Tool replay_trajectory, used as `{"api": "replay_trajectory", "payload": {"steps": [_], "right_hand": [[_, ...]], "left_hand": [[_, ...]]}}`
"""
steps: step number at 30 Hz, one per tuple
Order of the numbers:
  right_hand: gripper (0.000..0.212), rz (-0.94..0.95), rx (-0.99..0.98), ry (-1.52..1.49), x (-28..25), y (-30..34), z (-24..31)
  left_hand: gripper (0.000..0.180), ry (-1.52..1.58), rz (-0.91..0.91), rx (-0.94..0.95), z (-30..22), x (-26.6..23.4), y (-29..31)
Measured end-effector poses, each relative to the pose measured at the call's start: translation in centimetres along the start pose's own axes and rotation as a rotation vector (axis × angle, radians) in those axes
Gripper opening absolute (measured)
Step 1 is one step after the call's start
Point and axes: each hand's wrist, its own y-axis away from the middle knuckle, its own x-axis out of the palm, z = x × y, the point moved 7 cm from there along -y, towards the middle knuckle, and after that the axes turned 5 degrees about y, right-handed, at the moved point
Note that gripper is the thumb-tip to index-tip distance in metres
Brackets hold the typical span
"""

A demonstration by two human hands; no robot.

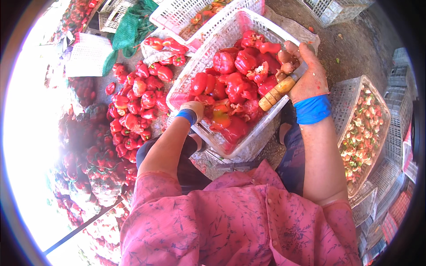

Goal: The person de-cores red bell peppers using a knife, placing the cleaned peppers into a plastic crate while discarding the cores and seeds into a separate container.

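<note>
A white plastic crate (187, 76) stands in front of me, heaped with red bell peppers (242, 86), several cut open with pale ragged insides showing. My right hand (312, 73), with a blue band at the wrist, is at the crate's right side, closed around a knife (276, 94). Its wooden handle points down and left over the peppers; a bit of the blade shows near the palm. My left hand (195, 109), also banded in blue, is at the crate's left wall beside the peppers. Its fingers are mostly hidden, so their grip cannot be made out.
Whole red peppers (137, 104) lie piled on the floor to the left, with filled mesh sacks (104, 175) nearer. A second crate (171, 17) stands behind mine. At right, another crate (350, 99) holds pepper cores (361, 137). Green netting (133, 29) lies at the far left.
</note>
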Motion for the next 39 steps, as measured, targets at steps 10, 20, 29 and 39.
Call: {"api": "replay_trajectory", "payload": {"steps": [10, 20, 29, 39], "right_hand": [[0.028, -0.006, 0.015, 0.063, 0.2, -0.2, -0.5], [0.03, 0.141, 0.215, 0.398, 2.1, 1.1, -4.8], [0.043, 0.771, -0.141, 0.982, 6.3, 1.1, -11.8], [0.03, 0.377, 0.153, 0.741, 6.8, 3.7, -9.6]], "left_hand": [[0.03, 0.264, -0.183, 0.146, 3.1, -1.5, 2.5], [0.014, 0.685, -0.768, 0.329, -1.0, -11.8, 13.0], [0.017, 0.719, -0.801, 0.464, -5.9, -17.3, 19.0], [0.007, 1.349, -0.816, 0.231, -2.1, -12.5, 17.6]]}}
